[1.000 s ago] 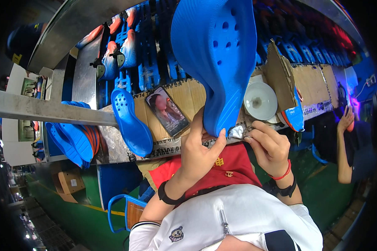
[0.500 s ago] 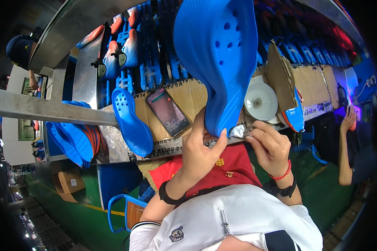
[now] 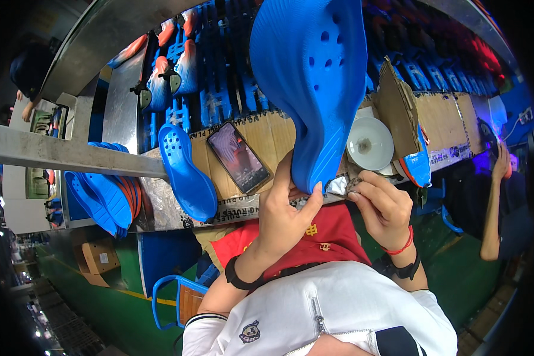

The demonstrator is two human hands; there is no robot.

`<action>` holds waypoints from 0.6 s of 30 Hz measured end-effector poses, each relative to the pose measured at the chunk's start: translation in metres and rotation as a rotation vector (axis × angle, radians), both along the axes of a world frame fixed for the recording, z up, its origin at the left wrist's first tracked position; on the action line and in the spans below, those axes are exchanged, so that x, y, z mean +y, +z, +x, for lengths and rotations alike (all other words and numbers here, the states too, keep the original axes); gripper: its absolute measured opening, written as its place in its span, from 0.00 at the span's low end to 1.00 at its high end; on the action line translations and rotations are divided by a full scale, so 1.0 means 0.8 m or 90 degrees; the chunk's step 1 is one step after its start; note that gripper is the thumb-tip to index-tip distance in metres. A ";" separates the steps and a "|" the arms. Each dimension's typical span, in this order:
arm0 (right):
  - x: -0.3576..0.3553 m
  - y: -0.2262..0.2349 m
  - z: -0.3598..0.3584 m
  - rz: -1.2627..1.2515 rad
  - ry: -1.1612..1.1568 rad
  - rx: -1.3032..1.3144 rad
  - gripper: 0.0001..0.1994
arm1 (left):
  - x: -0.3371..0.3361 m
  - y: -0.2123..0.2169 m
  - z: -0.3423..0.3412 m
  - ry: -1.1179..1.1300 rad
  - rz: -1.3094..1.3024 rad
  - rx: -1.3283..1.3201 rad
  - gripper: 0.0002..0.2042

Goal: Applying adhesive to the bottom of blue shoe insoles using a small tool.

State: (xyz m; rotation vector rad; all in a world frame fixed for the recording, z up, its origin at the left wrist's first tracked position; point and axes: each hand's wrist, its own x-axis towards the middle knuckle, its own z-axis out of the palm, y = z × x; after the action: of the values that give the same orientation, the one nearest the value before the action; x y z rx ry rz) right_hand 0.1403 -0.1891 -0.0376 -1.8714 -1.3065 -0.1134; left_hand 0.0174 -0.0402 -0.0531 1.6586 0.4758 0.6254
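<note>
Two hands, left (image 3: 283,218) gripping sole (image 3: 325,148), right (image 3: 387,212) pinching something small (image 3: 355,183), bowl (image 3: 382,153), grey patch (image 3: 364,144) inside

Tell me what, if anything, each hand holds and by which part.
The left hand holds a blue sole by its near end; what the right hand pinches, if anything, cannot be told.

A footwear factory: orange, white and blue shoe uppers (image 3: 186,65) sit along a blue conveyor (image 3: 215,105), a blue shoe sole (image 3: 314,89) is held above a cardboard-covered workbench (image 3: 273,139), stacked soles (image 3: 104,191) lie nearby, and a yellow line (image 3: 137,294) crosses the green floor (image 3: 121,314).
</note>
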 end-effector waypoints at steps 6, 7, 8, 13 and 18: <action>0.000 0.002 0.002 -0.010 -0.016 -0.021 0.08 | 0.000 0.000 0.000 0.005 0.004 0.008 0.25; 0.000 0.002 0.003 -0.009 -0.026 -0.025 0.08 | 0.000 0.001 -0.001 0.007 0.006 0.016 0.24; -0.001 0.003 0.005 -0.011 -0.026 -0.025 0.08 | 0.000 0.000 -0.001 0.007 0.004 0.016 0.24; -0.004 0.008 0.008 -0.002 -0.029 -0.022 0.09 | 0.001 -0.002 0.000 0.012 -0.017 -0.003 0.28; -0.001 0.002 0.003 0.007 -0.006 -0.041 0.09 | 0.001 -0.002 0.000 0.006 -0.012 0.000 0.28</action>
State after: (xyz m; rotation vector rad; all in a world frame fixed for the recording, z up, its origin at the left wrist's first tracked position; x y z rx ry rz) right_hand 0.1429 -0.1898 -0.0359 -1.8779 -1.3383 -0.1863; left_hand 0.0173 -0.0395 -0.0547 1.6400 0.4885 0.6257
